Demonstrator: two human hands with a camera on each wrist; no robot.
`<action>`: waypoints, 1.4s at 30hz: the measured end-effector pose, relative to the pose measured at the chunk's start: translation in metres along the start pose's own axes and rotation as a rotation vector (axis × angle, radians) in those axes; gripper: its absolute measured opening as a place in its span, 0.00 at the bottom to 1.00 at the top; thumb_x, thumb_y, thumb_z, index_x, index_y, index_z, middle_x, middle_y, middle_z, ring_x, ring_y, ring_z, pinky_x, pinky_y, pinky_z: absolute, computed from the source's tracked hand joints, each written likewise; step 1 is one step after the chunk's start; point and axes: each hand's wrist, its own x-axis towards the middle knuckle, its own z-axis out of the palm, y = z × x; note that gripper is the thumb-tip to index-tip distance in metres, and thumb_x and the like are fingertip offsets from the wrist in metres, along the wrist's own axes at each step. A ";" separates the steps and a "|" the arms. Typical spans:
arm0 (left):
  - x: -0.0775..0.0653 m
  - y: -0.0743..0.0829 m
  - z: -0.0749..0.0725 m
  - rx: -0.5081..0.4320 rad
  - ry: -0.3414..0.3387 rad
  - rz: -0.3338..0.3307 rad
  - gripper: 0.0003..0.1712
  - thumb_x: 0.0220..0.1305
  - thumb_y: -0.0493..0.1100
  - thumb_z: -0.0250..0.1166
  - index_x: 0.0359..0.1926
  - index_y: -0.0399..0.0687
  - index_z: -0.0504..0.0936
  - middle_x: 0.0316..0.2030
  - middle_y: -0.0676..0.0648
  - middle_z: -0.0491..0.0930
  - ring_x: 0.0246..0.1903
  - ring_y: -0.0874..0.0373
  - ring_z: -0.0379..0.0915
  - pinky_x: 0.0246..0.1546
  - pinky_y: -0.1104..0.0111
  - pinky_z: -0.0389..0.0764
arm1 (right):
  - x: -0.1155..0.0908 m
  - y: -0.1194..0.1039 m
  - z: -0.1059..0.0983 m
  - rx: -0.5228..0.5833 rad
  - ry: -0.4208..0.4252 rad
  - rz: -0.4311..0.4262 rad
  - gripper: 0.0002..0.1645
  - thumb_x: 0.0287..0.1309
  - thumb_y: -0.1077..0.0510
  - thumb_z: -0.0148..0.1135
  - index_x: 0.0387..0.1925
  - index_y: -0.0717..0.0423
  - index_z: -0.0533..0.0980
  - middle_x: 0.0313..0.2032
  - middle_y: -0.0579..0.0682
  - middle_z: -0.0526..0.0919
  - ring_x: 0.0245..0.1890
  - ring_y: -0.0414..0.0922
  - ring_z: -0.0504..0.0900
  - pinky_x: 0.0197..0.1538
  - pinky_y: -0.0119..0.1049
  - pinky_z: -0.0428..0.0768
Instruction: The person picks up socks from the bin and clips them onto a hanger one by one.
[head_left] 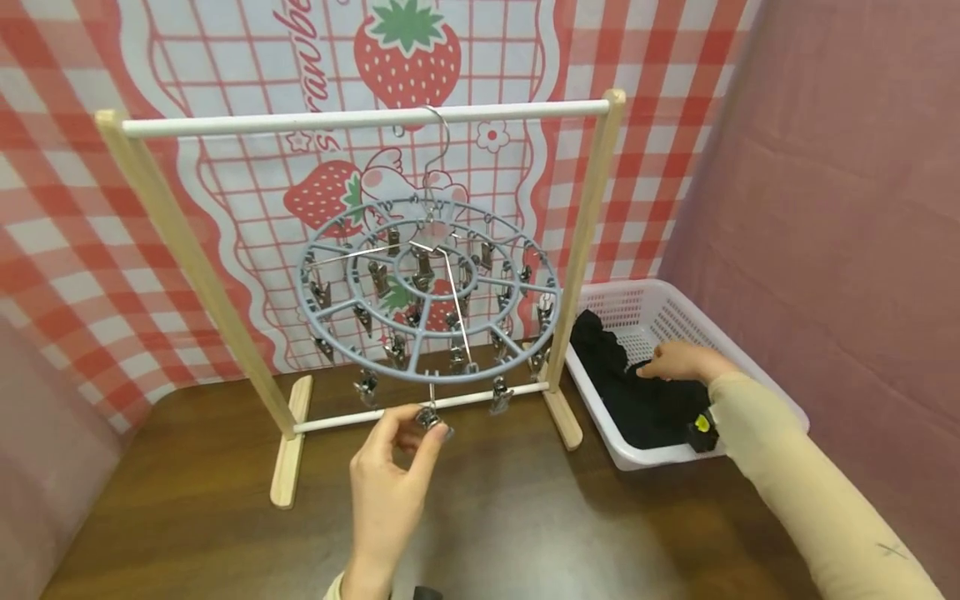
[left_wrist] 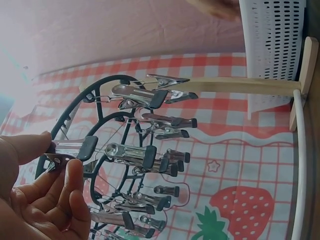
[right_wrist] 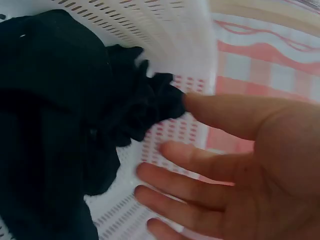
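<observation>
My left hand (head_left: pixel 388 483) pinches a metal clip (head_left: pixel 429 418) between thumb and fingers; the left wrist view shows that clip (left_wrist: pixel 72 148) up close with its dark tips. It hangs at the front of a round grey-blue drying hanger (head_left: pixel 427 377), which carries several more clips (head_left: pixel 501 395). Over the white basket (head_left: pixel 633 457) is my right hand (head_left: pixel 686 360), near dark cloth (head_left: pixel 637 412). The right wrist view has its fingers (right_wrist: pixel 190 187) extended and spread, with the thumb by the ruffled edge of the black cloth (right_wrist: pixel 55 90). Whether the thumb touches it I cannot tell.
A wooden stand with a white top bar (head_left: pixel 262 125) holds the hanger by its hook (head_left: pixel 444 137). Its feet (head_left: pixel 291 450) rest on the brown table (head_left: pixel 510 517). Behind hangs a strawberry-print cloth (head_left: pixel 240 75), and a pink curtain (head_left: pixel 840 183) is beyond the basket.
</observation>
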 end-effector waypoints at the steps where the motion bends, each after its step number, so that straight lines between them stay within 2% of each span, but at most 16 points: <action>1: 0.000 0.000 0.000 -0.004 -0.006 0.003 0.11 0.53 0.34 0.72 0.38 0.41 0.82 0.25 0.50 0.84 0.24 0.70 0.72 0.24 0.76 0.75 | 0.007 -0.004 0.000 -0.019 0.017 0.010 0.20 0.59 0.50 0.58 0.21 0.62 0.73 0.21 0.51 0.75 0.25 0.44 0.73 0.30 0.35 0.71; 5: 0.000 0.000 0.000 -0.011 -0.013 0.012 0.11 0.54 0.34 0.72 0.39 0.41 0.82 0.26 0.49 0.84 0.25 0.70 0.73 0.24 0.74 0.76 | 0.031 -0.017 0.004 -0.076 0.045 0.128 0.24 0.58 0.47 0.60 0.28 0.68 0.77 0.26 0.60 0.79 0.30 0.53 0.79 0.39 0.46 0.79; 7: -0.001 0.000 0.001 -0.019 -0.017 0.008 0.11 0.54 0.34 0.72 0.39 0.41 0.82 0.27 0.50 0.84 0.25 0.70 0.73 0.25 0.73 0.77 | 0.039 -0.020 0.010 -0.103 0.052 0.198 0.29 0.57 0.45 0.61 0.39 0.72 0.78 0.38 0.69 0.81 0.41 0.61 0.80 0.49 0.56 0.78; 9: 0.000 0.001 0.002 -0.034 -0.020 -0.007 0.11 0.53 0.34 0.72 0.39 0.42 0.81 0.27 0.50 0.83 0.25 0.69 0.73 0.26 0.73 0.77 | 0.045 -0.019 0.018 -0.109 0.072 0.257 0.35 0.54 0.44 0.64 0.48 0.73 0.75 0.52 0.74 0.76 0.53 0.68 0.76 0.55 0.66 0.73; 15: 0.001 0.001 0.001 -0.085 -0.030 -0.044 0.10 0.57 0.35 0.70 0.41 0.42 0.81 0.28 0.48 0.84 0.25 0.70 0.73 0.25 0.74 0.76 | 0.051 -0.005 0.029 -0.059 0.208 0.260 0.25 0.54 0.52 0.60 0.42 0.73 0.76 0.48 0.75 0.78 0.48 0.68 0.78 0.47 0.63 0.77; 18: 0.003 -0.001 -0.002 -0.066 -0.026 -0.027 0.10 0.58 0.35 0.70 0.41 0.41 0.81 0.28 0.48 0.84 0.25 0.70 0.73 0.24 0.74 0.75 | 0.046 -0.001 0.025 0.016 0.323 0.197 0.23 0.57 0.53 0.56 0.42 0.73 0.77 0.45 0.74 0.79 0.44 0.68 0.78 0.44 0.61 0.78; 21: 0.006 -0.003 -0.006 -0.044 -0.019 -0.016 0.10 0.56 0.34 0.70 0.40 0.41 0.81 0.27 0.48 0.84 0.25 0.69 0.72 0.25 0.73 0.76 | 0.035 -0.008 0.019 0.120 0.476 0.121 0.24 0.63 0.51 0.55 0.41 0.72 0.78 0.38 0.72 0.81 0.37 0.63 0.78 0.36 0.50 0.76; 24: 0.012 -0.003 -0.010 -0.079 -0.038 -0.063 0.11 0.55 0.32 0.70 0.40 0.42 0.81 0.29 0.48 0.86 0.24 0.68 0.75 0.28 0.73 0.78 | 0.017 -0.025 0.011 0.245 0.642 0.080 0.25 0.65 0.50 0.56 0.43 0.72 0.78 0.37 0.69 0.84 0.36 0.57 0.79 0.35 0.40 0.73; 26: 0.016 -0.002 -0.012 -0.128 -0.070 -0.125 0.12 0.56 0.32 0.70 0.41 0.42 0.80 0.32 0.47 0.87 0.25 0.67 0.78 0.31 0.73 0.79 | 0.002 -0.038 0.006 0.334 0.743 0.073 0.25 0.66 0.48 0.56 0.46 0.69 0.79 0.34 0.58 0.87 0.35 0.47 0.80 0.34 0.33 0.71; 28: 0.021 -0.001 -0.014 -0.186 -0.106 -0.173 0.13 0.57 0.31 0.69 0.44 0.42 0.80 0.36 0.46 0.87 0.26 0.65 0.80 0.35 0.72 0.82 | -0.014 -0.053 0.001 0.424 0.834 0.063 0.24 0.65 0.48 0.58 0.47 0.66 0.80 0.29 0.42 0.88 0.34 0.36 0.79 0.35 0.28 0.70; 31: 0.025 0.002 -0.017 -0.237 -0.156 -0.220 0.16 0.60 0.33 0.68 0.49 0.42 0.79 0.39 0.44 0.87 0.28 0.65 0.82 0.39 0.71 0.82 | -0.039 -0.077 -0.001 0.575 0.953 0.005 0.14 0.62 0.50 0.64 0.40 0.57 0.82 0.22 0.20 0.77 0.27 0.24 0.74 0.34 0.21 0.68; 33: 0.028 0.003 -0.020 -0.256 -0.187 -0.233 0.16 0.61 0.34 0.67 0.50 0.41 0.78 0.41 0.42 0.87 0.29 0.65 0.82 0.40 0.70 0.83 | -0.055 -0.096 0.001 0.658 1.008 -0.074 0.06 0.60 0.56 0.66 0.37 0.54 0.83 0.22 0.20 0.77 0.25 0.24 0.75 0.33 0.18 0.70; 35: 0.030 0.003 -0.024 -0.263 -0.219 -0.247 0.14 0.63 0.36 0.66 0.50 0.41 0.79 0.41 0.41 0.87 0.29 0.65 0.82 0.40 0.71 0.83 | -0.072 -0.115 0.007 0.710 1.033 -0.159 0.02 0.58 0.62 0.67 0.34 0.53 0.83 0.23 0.24 0.80 0.24 0.26 0.77 0.32 0.18 0.72; 37: 0.033 0.004 -0.029 -0.256 -0.239 -0.257 0.12 0.63 0.37 0.65 0.48 0.39 0.80 0.39 0.40 0.87 0.28 0.65 0.82 0.38 0.71 0.83 | -0.085 -0.133 0.017 0.730 1.026 -0.247 0.05 0.57 0.68 0.66 0.33 0.56 0.83 0.23 0.28 0.82 0.23 0.29 0.78 0.30 0.18 0.74; 40: 0.038 0.005 -0.036 -0.226 -0.249 -0.273 0.11 0.63 0.38 0.66 0.46 0.39 0.82 0.33 0.39 0.87 0.26 0.65 0.82 0.32 0.72 0.80 | -0.097 -0.159 0.042 0.743 0.956 -0.376 0.07 0.58 0.73 0.61 0.34 0.61 0.81 0.25 0.31 0.83 0.24 0.29 0.79 0.31 0.19 0.75; 42: 0.040 0.005 -0.040 -0.208 -0.247 -0.284 0.10 0.62 0.38 0.66 0.45 0.40 0.83 0.29 0.38 0.86 0.24 0.66 0.80 0.29 0.74 0.76 | -0.099 -0.175 0.063 0.773 0.866 -0.484 0.09 0.59 0.75 0.58 0.37 0.65 0.80 0.29 0.34 0.85 0.28 0.29 0.81 0.33 0.20 0.78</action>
